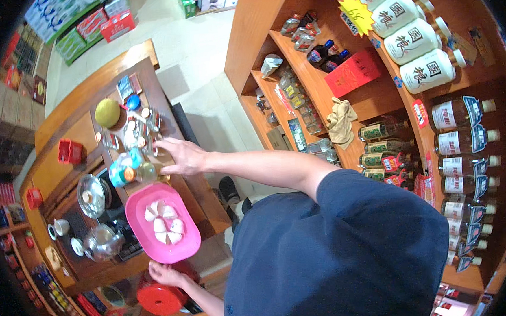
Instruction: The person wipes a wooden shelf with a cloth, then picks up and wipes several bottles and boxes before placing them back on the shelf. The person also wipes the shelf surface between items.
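Observation:
My left hand (169, 276) has its fingers at the lower rim of a pink plastic basin (135, 217); the basin hides part of the grip. Several white wedge-shaped pieces (163, 211) lie in the basin. Above the wooden table my right hand (185, 155) reaches out, thumb and fingers apart, with nothing seen in it. Close to its fingertips stand small clear glass bottles (136, 130). A pale-yellow container (146, 172) and a blue-and-white package (121, 170) are beside the basin. A round yellow-green fruit (107, 113) rests farther along the table.
A glass-lidded pot (93, 196) and a glass kettle (104, 242) stand beyond the basin. Red plastic baskets (69, 151) sit on the far ledge. Below my left hand is a red round stool (161, 296). Wooden shelves with white jugs (428, 71) and bottles rise on the right.

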Available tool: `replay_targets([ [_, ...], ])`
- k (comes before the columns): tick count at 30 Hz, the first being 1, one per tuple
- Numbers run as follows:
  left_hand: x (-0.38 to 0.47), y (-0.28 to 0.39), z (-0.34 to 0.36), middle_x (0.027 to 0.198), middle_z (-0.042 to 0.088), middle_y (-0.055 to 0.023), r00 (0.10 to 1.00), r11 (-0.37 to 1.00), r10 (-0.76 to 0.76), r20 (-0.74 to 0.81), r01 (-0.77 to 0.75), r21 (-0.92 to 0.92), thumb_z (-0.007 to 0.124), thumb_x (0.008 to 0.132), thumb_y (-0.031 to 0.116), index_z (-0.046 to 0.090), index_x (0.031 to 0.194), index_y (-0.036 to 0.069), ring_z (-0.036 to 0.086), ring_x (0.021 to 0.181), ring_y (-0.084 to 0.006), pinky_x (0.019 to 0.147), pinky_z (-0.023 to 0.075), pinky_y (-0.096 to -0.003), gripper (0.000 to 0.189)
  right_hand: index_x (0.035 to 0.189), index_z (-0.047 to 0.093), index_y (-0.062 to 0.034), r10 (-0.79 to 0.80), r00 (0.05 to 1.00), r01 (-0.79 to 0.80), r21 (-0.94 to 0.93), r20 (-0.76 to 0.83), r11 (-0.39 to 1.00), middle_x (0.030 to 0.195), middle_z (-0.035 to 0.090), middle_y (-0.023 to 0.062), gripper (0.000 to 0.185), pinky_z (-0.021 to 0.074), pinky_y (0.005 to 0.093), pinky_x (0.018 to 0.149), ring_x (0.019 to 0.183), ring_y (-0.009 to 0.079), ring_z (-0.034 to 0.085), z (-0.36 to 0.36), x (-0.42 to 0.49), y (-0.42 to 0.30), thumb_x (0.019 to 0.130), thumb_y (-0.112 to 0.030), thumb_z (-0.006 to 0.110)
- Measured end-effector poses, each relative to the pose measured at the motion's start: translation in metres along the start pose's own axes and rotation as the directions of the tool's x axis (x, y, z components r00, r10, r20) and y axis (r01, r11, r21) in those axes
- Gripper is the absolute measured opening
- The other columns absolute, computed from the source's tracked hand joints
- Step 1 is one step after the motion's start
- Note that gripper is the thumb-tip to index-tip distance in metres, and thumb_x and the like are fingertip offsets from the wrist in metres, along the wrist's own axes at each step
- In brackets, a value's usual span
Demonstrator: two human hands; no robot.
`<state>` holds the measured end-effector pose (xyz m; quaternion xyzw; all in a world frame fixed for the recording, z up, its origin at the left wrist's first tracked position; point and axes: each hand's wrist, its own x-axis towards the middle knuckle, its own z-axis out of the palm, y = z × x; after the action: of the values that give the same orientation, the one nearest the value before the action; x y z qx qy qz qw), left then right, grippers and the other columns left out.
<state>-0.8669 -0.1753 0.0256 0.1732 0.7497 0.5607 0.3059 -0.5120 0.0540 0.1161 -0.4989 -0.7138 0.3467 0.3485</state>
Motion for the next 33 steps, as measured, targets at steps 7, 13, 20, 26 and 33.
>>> replay_targets([
  [7, -0.038, 0.124, 0.117, 0.114, 0.058, -0.0136, 0.719, 0.711, 0.690, -0.085, -0.650, 0.269, 0.063, 0.100, 0.015, 0.053, 0.132, -0.002, 0.056, 0.102, -0.0239, 0.088, 0.0476, -0.0360, 0.039, 0.121, 0.064, -0.0002, 0.486, 0.869, -0.493, -0.069, -0.098, 0.867, 0.114, 0.070, 0.0183, 0.042, 0.0541, 0.0392, 0.096, 0.106, 0.0286, 0.068, -0.115, -0.133, 0.103, 0.089, -0.027, 0.068],
  [13, -0.126, 0.150, 0.269, 0.112, 0.056, -0.0069, 0.605, 0.671, 0.738, 0.301, -0.706, -0.227, 0.058, 0.098, 0.003, 0.053, 0.130, 0.000, 0.055, 0.102, -0.0190, 0.093, 0.0453, -0.0318, 0.032, 0.115, 0.069, -0.0022, 0.581, 0.782, -0.574, 0.103, -0.223, 0.812, 0.104, 0.073, 0.0110, 0.028, 0.0565, 0.0335, 0.090, 0.097, 0.0198, 0.071, -0.209, -0.186, 0.154, 0.093, -0.020, 0.066],
  [20, -0.238, 0.175, 0.483, 0.113, 0.062, -0.0081, 0.303, 0.839, 0.395, 0.867, -0.504, -0.206, 0.063, 0.097, 0.008, 0.055, 0.132, 0.000, 0.060, 0.092, -0.0132, 0.080, 0.0512, -0.0268, 0.036, 0.107, 0.069, -0.0014, 0.222, 0.743, -0.384, -0.130, -0.631, 0.914, 0.097, 0.071, 0.0181, 0.022, 0.0558, 0.0402, 0.080, 0.088, 0.0311, 0.071, -0.376, -0.137, 0.129, 0.091, -0.017, 0.066],
  [26, -0.292, 0.191, 0.661, 0.113, 0.069, -0.0148, -0.127, 0.578, 0.388, 0.913, -0.738, -0.348, 0.067, 0.095, 0.017, 0.060, 0.131, 0.004, 0.067, 0.081, -0.0213, 0.075, 0.0556, -0.0340, 0.039, 0.107, 0.068, -0.0001, 0.158, 0.654, -0.551, -0.323, -0.740, 0.769, 0.108, 0.069, 0.0191, 0.019, 0.0514, 0.0434, 0.094, 0.104, 0.0363, 0.065, -0.465, -0.101, 0.143, 0.092, -0.011, 0.061],
  [33, -0.343, 0.209, 0.814, 0.103, 0.068, -0.0210, -0.467, 0.249, 0.509, 0.724, -0.725, -0.642, 0.065, 0.092, 0.019, 0.063, 0.129, 0.009, 0.068, 0.087, -0.0383, 0.079, 0.0549, -0.0471, 0.039, 0.118, 0.071, -0.0091, 0.435, 0.479, -0.817, -0.205, -0.762, 0.539, 0.114, 0.068, 0.0205, 0.032, 0.0495, 0.0446, 0.100, 0.111, 0.0380, 0.063, -0.512, -0.057, 0.195, 0.089, -0.022, 0.068],
])
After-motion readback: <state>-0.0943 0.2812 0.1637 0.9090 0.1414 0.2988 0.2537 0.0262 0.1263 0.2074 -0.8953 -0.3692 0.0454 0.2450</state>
